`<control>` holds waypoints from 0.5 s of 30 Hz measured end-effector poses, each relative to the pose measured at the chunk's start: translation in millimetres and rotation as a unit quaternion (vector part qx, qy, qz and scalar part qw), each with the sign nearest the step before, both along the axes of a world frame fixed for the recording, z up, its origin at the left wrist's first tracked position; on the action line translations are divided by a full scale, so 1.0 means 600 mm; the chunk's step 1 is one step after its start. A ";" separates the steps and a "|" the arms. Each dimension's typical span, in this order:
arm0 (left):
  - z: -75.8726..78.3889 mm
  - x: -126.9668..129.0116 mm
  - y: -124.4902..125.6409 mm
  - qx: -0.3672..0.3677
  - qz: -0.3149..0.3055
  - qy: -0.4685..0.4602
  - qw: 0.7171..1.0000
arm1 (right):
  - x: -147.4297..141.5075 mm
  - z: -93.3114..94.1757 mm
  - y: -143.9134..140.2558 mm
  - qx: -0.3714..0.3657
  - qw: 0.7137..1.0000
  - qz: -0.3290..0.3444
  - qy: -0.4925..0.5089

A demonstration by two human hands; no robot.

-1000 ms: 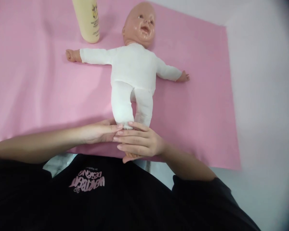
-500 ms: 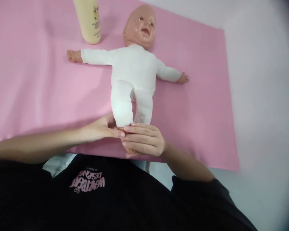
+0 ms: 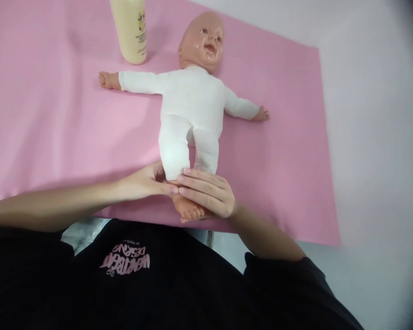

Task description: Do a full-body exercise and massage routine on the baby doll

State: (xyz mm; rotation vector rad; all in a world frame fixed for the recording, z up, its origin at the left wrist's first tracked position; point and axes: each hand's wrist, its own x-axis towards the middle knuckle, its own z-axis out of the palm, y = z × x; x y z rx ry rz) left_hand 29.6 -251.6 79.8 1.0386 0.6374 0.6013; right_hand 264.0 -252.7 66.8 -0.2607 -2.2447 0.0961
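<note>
Head view: both hands at the feet of a baby doll (image 3: 192, 103) lying face up on a pink mat (image 3: 55, 128).
The left hand (image 3: 142, 181) pinches the ankle of the nearer-left leg; the right hand (image 3: 208, 195) cups a bare foot (image 3: 189, 208), fingers together. The cloth body looks soft, light and floppy, the feet firmer, so the ankles offer the surest hold. A cream lotion bottle (image 3: 132, 30) stands far left of the head.

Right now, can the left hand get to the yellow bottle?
Probably yes. The left hand is down at the doll's foot, and the bottle stands far up the pink mat. Only bare mat and the doll's outstretched arm lie between, so reaching over looks easy.
</note>
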 end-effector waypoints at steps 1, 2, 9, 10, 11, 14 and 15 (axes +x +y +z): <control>0.000 0.000 0.000 -0.001 0.004 -0.002 1.000 | -0.001 0.002 -0.001 0.012 1.000 0.001 -0.002; -0.001 -0.001 0.000 -0.003 0.008 -0.004 1.000 | -0.002 0.006 -0.004 0.020 1.000 0.003 0.002; 0.000 -0.004 0.006 -0.002 -0.026 -0.013 1.000 | -0.006 0.024 -0.016 0.006 0.999 -0.002 0.040; 0.002 -0.004 0.007 0.001 -0.054 -0.012 0.998 | -0.005 0.019 -0.016 0.003 0.999 -0.017 0.042; 0.004 -0.004 0.007 0.003 -0.084 -0.012 0.996 | -0.005 0.013 -0.015 -0.006 0.998 -0.037 0.043; 0.011 -0.003 0.005 -0.021 -0.132 -0.012 0.991 | -0.003 -0.004 -0.014 -0.041 0.995 -0.086 0.039; 0.013 -0.003 0.004 -0.042 -0.121 -0.012 0.992 | -0.003 -0.007 -0.014 -0.043 0.995 -0.083 0.037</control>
